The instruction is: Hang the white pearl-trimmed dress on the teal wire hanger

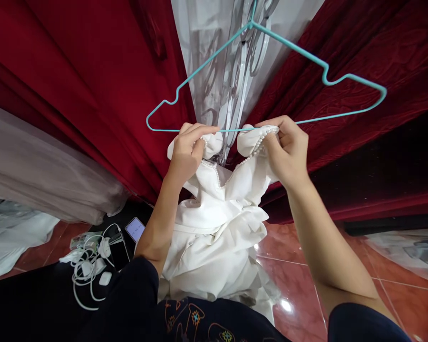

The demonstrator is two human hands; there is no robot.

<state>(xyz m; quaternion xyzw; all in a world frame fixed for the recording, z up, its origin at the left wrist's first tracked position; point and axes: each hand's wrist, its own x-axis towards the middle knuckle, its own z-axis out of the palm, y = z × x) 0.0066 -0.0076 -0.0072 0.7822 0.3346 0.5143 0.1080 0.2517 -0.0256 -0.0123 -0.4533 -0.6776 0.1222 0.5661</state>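
Note:
A white garment (219,223) with a pearl-trimmed neckline hangs down in front of me towards my lap. My left hand (187,152) is closed on its left shoulder, and my right hand (287,149) pinches the right shoulder. Both hands hold the fabric up against the bottom bar of a teal wire hanger (306,56), which hangs from above in front of the curtains.
Dark red curtains (74,85) fill the background, with a sheer white panel (228,57) between them. Grey fabric (39,175) drapes at the left. A phone (134,229) and tangled white charger cables (89,266) lie on the floor at lower left. Glossy red tiles (299,270) show at the right.

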